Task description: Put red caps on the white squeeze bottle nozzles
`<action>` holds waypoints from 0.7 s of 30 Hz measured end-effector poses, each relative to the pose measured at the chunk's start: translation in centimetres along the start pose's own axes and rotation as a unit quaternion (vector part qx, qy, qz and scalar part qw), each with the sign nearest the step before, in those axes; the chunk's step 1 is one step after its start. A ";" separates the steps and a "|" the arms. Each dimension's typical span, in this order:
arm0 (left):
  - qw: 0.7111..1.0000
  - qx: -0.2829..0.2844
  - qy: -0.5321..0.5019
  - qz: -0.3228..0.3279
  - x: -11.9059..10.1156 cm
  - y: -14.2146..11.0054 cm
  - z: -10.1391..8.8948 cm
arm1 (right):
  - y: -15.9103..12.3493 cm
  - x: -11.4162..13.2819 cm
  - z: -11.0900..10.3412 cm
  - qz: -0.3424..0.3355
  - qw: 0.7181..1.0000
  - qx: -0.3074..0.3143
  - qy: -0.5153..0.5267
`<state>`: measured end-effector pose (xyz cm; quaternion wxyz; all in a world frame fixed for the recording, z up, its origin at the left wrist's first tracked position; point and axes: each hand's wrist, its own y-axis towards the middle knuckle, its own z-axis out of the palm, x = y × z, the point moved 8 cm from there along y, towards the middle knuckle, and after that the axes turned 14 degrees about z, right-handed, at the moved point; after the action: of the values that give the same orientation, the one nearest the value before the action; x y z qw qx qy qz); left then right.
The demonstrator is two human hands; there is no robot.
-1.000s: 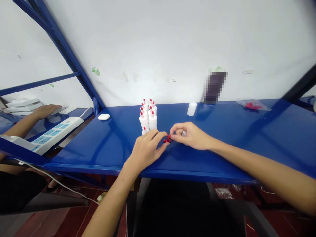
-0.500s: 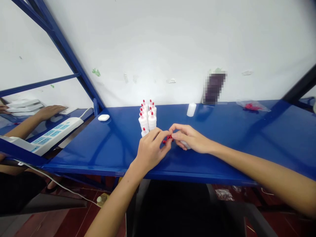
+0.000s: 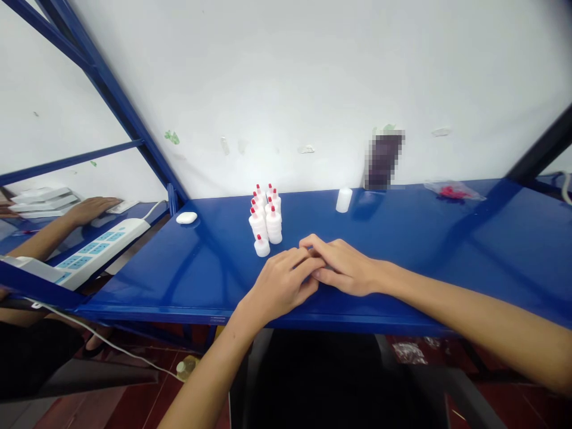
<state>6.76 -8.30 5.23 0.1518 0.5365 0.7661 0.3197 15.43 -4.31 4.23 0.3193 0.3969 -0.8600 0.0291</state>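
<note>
My left hand point(image 3: 288, 279) and my right hand point(image 3: 342, 266) meet low over the front part of the blue table, fingers curled and overlapping. Whatever lies between them is hidden behind the fingers. Just beyond and to the left stand several white bottles point(image 3: 274, 228) with red-tipped nozzles, grouped in two rows. In front of the left row, close to my left hand, is a short white nozzle cap point(image 3: 261, 247) with a red tip, upright on the table. A plain white bottle point(image 3: 344, 200) without a nozzle stands farther back, right of the group.
The blue table point(image 3: 214, 286) runs along a white wall. A white rounded case point(image 3: 186, 218) lies at its left. A clear bag of red pieces point(image 3: 453, 191) and a blurred dark object point(image 3: 383, 159) are at the back right. At far left are a power strip point(image 3: 100, 250) and another person's hand point(image 3: 95, 208).
My hands have closed together and sunk slightly toward the table's front. The red pieces and white object seen at my fingers before are now covered. The camera view has shifted slightly.
</note>
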 end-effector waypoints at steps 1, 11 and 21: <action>1.000 0.001 0.000 0.002 -0.1 0.0 0.1 | 0.0 0.0 0.0 -0.003 1.000 -0.002 -0.001; 0.998 -0.035 -0.047 -0.021 0.0 -0.1 -0.2 | -0.3 0.3 0.0 -0.032 0.999 0.009 0.035; 0.995 -0.036 -0.086 -0.039 0.4 -0.6 0.3 | -0.6 0.5 -0.2 -0.013 1.000 -0.007 0.028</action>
<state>6.34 -7.94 4.68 0.2486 0.5260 0.7586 0.2933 15.72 -5.01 4.56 0.3461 0.4046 -0.8460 0.0298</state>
